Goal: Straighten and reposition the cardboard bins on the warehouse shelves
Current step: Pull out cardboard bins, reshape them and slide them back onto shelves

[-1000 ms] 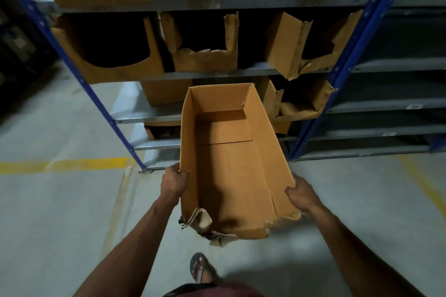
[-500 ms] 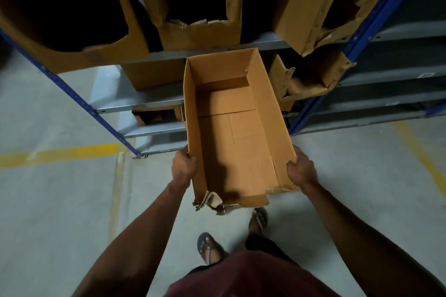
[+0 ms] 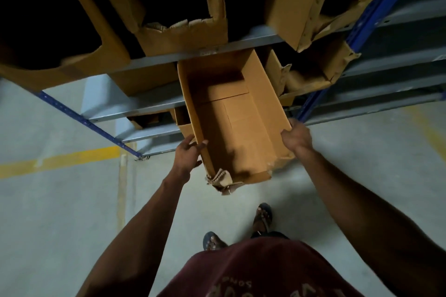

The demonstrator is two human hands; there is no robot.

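Both hands — left hand (image 3: 187,155), right hand (image 3: 297,136) — are gripping an empty cardboard bin (image 3: 235,123), sliding it into the shelf (image 3: 135,109); next, pushing it straight.

I'm looking into a warehouse: blue-framed steel racking (image 3: 369,24) at twelve o'clock carrying torn cardboard bins (image 3: 183,31), over bare concrete floor (image 3: 60,212) with yellow lane lines (image 3: 60,160).

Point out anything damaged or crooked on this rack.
The held bin has a torn, frayed near corner. On the shelf above, the middle bin has a ragged, ripped front, and the right bin sits skewed with a torn front.
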